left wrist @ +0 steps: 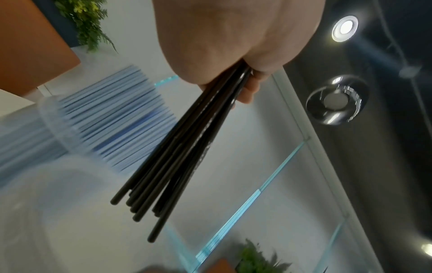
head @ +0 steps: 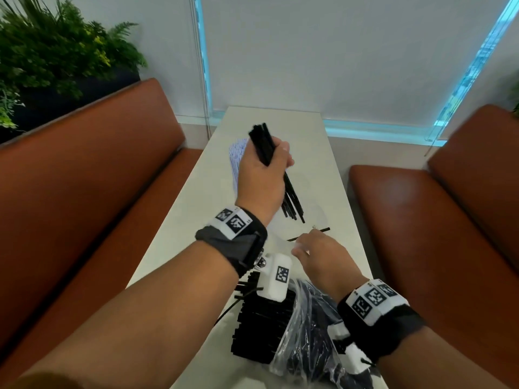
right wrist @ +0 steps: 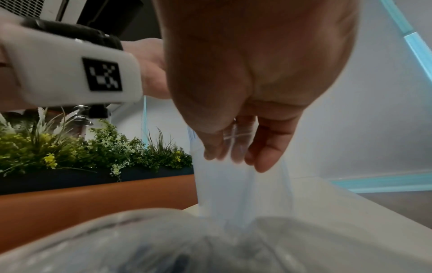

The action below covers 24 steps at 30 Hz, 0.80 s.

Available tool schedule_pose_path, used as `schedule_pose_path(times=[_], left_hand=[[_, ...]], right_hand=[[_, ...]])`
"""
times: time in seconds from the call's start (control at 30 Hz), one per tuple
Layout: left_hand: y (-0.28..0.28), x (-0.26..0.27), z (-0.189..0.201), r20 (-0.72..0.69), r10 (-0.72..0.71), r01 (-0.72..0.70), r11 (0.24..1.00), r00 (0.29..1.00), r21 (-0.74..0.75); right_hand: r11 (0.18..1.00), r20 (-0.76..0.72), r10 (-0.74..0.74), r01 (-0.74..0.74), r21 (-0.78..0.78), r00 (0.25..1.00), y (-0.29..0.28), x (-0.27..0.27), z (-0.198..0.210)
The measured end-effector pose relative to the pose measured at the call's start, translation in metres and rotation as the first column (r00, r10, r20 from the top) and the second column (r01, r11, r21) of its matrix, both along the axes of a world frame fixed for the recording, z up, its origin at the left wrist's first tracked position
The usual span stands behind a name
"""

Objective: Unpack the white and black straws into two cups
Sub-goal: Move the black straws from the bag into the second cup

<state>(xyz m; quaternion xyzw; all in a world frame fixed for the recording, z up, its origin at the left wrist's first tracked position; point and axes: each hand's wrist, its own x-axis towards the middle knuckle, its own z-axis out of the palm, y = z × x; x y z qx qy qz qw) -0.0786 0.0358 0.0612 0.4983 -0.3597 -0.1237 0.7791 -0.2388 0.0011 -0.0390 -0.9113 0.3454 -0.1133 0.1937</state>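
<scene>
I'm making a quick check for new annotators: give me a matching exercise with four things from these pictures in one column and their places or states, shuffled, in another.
Things:
1. bundle of black straws
2. white straws
3. plastic bag
4. single black straw

Places or states:
A. lying alone on the table
B. gripped in the left hand
C. standing in a clear cup
D. pinched at its edge by the right hand

Pairs: 1-B, 2-C, 3-D, 4-A

Black straws (head: 264, 147): thin bundle, raised, tilted above table. White straws (head: 237, 161): upright in clear cup (left wrist: 53, 118). One loose black straw (head: 309, 234) lies flat.
</scene>
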Motion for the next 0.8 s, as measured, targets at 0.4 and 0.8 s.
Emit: schedule_pose_path(times=[0.4, 0.8], left_hand=[[-0.014, 0.013, -0.057, 0.279, -0.387, 0.028, 0.626, 0.879, 0.779], [0.071, 0.023, -0.049, 0.53, -0.263, -0.12, 0.804, 0.806, 0.582]], right_hand=[[0.985, -0.085, 0.171, -0.173, -0.023, 0.982, -0.017, 0.005, -0.003], [0.98, -0.204, -0.195, 0.181, -0.085, 0.959, 0.035, -0.003, -0.002]])
